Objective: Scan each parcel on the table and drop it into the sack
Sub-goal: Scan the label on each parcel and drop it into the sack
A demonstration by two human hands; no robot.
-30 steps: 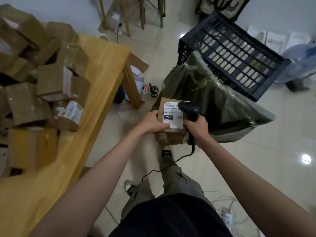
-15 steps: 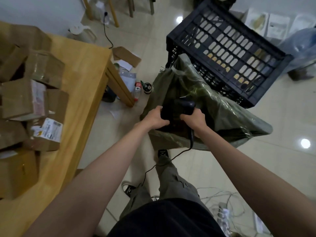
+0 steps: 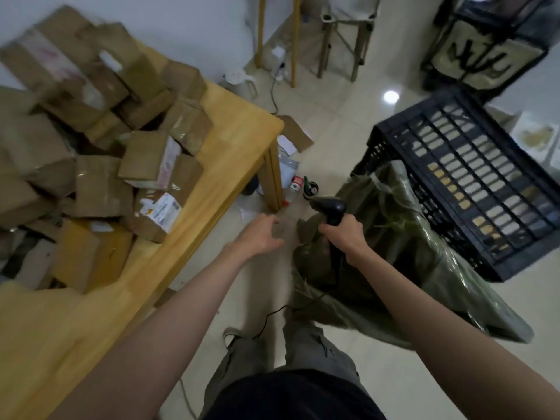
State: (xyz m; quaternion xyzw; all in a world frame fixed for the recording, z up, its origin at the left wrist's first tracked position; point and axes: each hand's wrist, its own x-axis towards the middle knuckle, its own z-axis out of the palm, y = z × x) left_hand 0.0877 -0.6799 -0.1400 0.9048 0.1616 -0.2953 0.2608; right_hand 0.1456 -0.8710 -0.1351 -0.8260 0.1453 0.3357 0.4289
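Note:
Several brown cardboard parcels point(image 3: 100, 153) lie heaped on the wooden table point(image 3: 230, 147) at the left; the nearest one point(image 3: 157, 215) shows a white label. A green sack point(image 3: 403, 237) stands open on the floor at the right. My right hand point(image 3: 342, 234) grips a black barcode scanner point(image 3: 330, 209) above the sack's mouth, its cable trailing down. My left hand point(image 3: 260, 234) hovers empty, fingers loosely spread, between the table's edge and the sack. The parcel I held is out of sight.
A black plastic crate point(image 3: 472, 177) sits behind the sack. Bottles and scraps point(image 3: 298, 186) lie on the floor by the table leg point(image 3: 272, 180). Chair legs point(image 3: 339, 40) and a white kettle point(image 3: 239, 81) stand farther back. My legs are below.
The labelled parcel held a second ago went down into the sack. My left hand has come away empty and moved left, toward the table. My view swung back to the parcels.

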